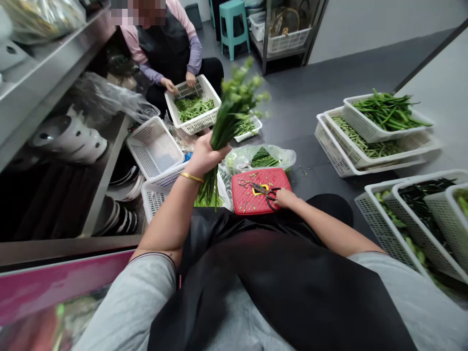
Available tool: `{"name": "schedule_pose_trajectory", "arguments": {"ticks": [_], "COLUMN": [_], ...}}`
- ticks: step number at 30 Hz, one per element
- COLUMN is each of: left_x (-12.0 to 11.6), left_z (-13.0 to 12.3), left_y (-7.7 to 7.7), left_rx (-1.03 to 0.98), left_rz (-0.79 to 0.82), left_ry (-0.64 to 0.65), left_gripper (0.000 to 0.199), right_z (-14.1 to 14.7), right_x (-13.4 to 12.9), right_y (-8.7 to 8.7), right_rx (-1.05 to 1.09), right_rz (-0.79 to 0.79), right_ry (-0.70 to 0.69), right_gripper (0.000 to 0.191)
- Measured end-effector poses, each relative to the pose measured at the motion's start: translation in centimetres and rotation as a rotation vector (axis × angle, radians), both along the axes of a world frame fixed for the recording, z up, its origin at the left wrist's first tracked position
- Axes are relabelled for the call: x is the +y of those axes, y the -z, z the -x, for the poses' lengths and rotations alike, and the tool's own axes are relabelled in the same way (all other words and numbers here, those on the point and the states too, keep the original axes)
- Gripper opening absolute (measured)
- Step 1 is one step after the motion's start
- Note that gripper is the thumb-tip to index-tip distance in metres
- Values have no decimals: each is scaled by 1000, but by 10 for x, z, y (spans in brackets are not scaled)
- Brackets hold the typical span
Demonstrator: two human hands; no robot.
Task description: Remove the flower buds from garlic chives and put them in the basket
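My left hand (207, 153) is closed around a bunch of flowering chives (227, 117), raised upright with the budded tops up and blurred. The cut ends point down over a white basket (157, 192) with green stems inside. My right hand (285, 199) grips black-handled scissors (263, 191), which lie low over a red plastic lid or board (248, 204) with a yellow handle. Small trimmed bits are scattered on the red surface. Just beyond it, more chives (263, 158) lie in a clear plastic bag (287, 155).
Opposite me a person (166, 48) sits with both hands at a white basket (199, 126) of green beans. An empty-looking basket (155, 146) leans at left beside metal shelving (106, 175). Stacked baskets (334, 146) of peppers and beans stand right, with leafy-vegetable baskets (383, 229) nearer.
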State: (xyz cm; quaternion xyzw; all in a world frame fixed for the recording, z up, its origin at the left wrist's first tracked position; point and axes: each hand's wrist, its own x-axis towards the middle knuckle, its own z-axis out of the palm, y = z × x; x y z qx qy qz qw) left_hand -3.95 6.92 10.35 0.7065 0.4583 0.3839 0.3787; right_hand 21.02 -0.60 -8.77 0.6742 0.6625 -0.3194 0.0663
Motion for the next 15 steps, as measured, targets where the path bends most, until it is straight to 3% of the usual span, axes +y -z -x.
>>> {"name": "schedule_pose_trajectory", "arguments": {"ticks": [2, 5, 9, 12, 15], "left_x": [7, 13, 10, -1, -16], "left_z": [-17, -35, -25, -7, -1], "left_y": [8, 23, 34, 38, 50], "left_rx": [43, 134, 205, 53, -107], "left_rz": [88, 351, 738, 937, 1067], "left_ry": [57, 228, 411, 388, 378], "left_gripper": [17, 22, 32, 36, 41], "right_z": [6, 8, -2, -8, -10], "right_x": [-13, -14, -7, -22, -52], "right_y": [16, 21, 7, -7, -19], "right_rx": [-73, -99, 12, 213, 443], "right_rz": [13, 46, 138, 175, 115], "right_ry": [6, 24, 61, 86, 90], "right_gripper": [41, 38, 28, 22, 14]}}
